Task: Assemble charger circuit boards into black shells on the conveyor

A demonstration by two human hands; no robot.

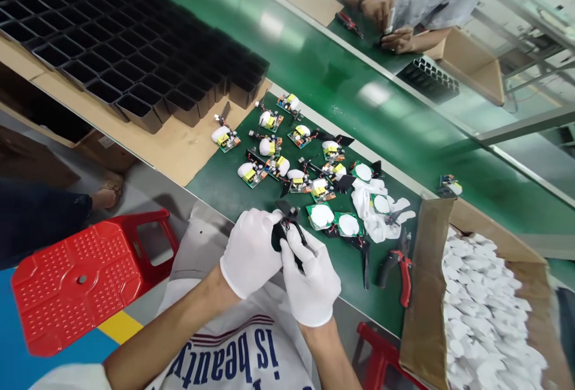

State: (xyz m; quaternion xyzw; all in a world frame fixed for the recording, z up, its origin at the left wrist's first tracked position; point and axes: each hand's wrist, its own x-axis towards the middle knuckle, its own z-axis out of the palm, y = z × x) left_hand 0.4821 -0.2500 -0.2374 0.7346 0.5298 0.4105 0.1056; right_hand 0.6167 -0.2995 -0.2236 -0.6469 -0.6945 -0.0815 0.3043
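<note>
Head view shows us holding a small black part (284,235) between both gloved hands, just above the near edge of the green mat (215,189). It is dark and flat-looking, with a bit of wire or metal at its top; most of it is hidden by our gloves, so we cannot tell its full shape.

Our left hand (251,252), in a white glove, wraps around the part from the left, fingers curled together and pressed against it. Our right hand (311,276), also gloved white, comes up from below right, thumb and forefinger pinching the part's lower right edge while the other fingers fold in behind. Both forearms are bare and rise from the bottom of the frame, converging at the part.

Beyond our hands, a cluster of small circuit boards (278,162) with yellow and white components lies spread over the mat. A red-handled pair of cutters (399,267) rests to the right, near a cardboard box (424,294) filled with white pieces. Black compartment trays (121,48) sit on cardboard at far left, and a red stool (81,282) stands on the floor below them. Across the green conveyor (336,84), another person's hands (389,21) work on something small.
</note>
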